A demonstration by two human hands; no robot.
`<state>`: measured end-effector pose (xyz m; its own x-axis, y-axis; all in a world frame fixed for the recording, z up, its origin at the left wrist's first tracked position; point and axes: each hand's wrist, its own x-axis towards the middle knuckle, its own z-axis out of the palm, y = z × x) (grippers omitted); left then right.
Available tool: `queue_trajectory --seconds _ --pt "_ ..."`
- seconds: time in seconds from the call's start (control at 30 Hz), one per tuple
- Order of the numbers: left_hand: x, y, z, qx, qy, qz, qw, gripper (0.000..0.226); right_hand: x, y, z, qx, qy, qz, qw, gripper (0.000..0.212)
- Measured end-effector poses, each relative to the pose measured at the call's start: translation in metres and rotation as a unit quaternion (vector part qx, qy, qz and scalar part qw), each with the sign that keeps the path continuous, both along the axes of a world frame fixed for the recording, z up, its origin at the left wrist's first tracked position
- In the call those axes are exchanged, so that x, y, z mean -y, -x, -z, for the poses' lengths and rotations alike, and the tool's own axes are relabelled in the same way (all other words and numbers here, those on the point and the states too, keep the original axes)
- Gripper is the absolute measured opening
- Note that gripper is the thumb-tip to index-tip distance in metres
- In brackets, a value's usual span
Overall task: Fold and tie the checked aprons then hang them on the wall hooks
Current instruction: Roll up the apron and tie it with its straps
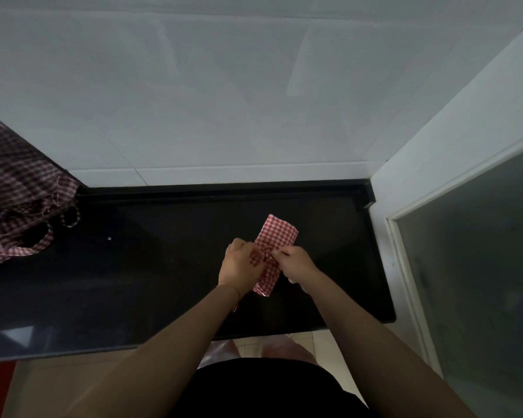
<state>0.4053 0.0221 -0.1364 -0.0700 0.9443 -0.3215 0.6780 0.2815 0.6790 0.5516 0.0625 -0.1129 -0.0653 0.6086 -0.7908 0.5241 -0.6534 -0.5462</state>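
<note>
I count one folded red-checked apron under my two hands, left hand and right hand, one heap of unfolded checked aprons, and one black counter.

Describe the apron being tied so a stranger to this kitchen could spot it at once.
Start at the black countertop under the white tiled wall and look toward its right end, near the glass door. There the folded apron lies as a narrow red-and-white checked strip, with the left hand and right hand pinching its ties at the middle. Unlike the loose apron heap at the counter's far left, it is compact and brightly lit.
</note>
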Motion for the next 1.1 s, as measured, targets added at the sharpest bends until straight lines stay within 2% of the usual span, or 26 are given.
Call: queue_trajectory --seconds 0.1,0.17,0.27,0.37,0.5,0.67,0.9,0.93,1.0,1.1 --pt "0.003 -0.002 0.001 -0.044 -0.023 0.018 0.999 0.023 0.002 0.004 0.006 -0.024 0.046 0.062 0.997 0.023" --pt "0.001 -0.002 -0.001 -0.061 -0.027 0.022 0.998 0.025 0.003 0.005 0.006 -0.025 0.06 0.068 0.996 0.021" --pt "-0.002 -0.005 -0.003 -0.099 -0.012 0.052 0.994 0.031 0.001 0.004 0.004 -0.021 0.063 0.036 0.997 0.021" --pt "-0.002 -0.007 -0.005 -0.127 -0.023 0.059 0.99 0.026 -0.001 0.005 0.001 -0.002 0.02 -0.045 0.999 0.021" --pt "-0.003 -0.003 -0.002 -0.104 -0.026 0.093 0.99 0.017 -0.003 0.004 0.003 0.052 -0.061 -0.165 0.983 0.015" --pt "-0.003 0.008 0.004 -0.036 0.004 0.141 0.989 0.007 -0.001 0.005 0.008 0.09 -0.135 -0.185 0.969 0.012" --pt "-0.009 0.004 0.002 0.029 0.024 0.039 0.999 0.004 -0.005 -0.002 0.006 0.069 -0.117 -0.192 0.972 0.014" --pt "-0.011 0.004 0.002 0.028 0.022 0.029 0.999 0.009 -0.004 -0.003 0.006 0.063 -0.115 -0.187 0.974 0.014" --pt "-0.016 0.006 0.003 0.01 0.02 0.037 0.999 0.019 -0.002 -0.005 0.006 0.054 -0.115 -0.183 0.975 0.015" --pt "-0.02 0.009 0.004 -0.032 0.024 0.079 0.996 0.019 0.0 -0.005 0.008 0.059 -0.119 -0.19 0.973 0.016"
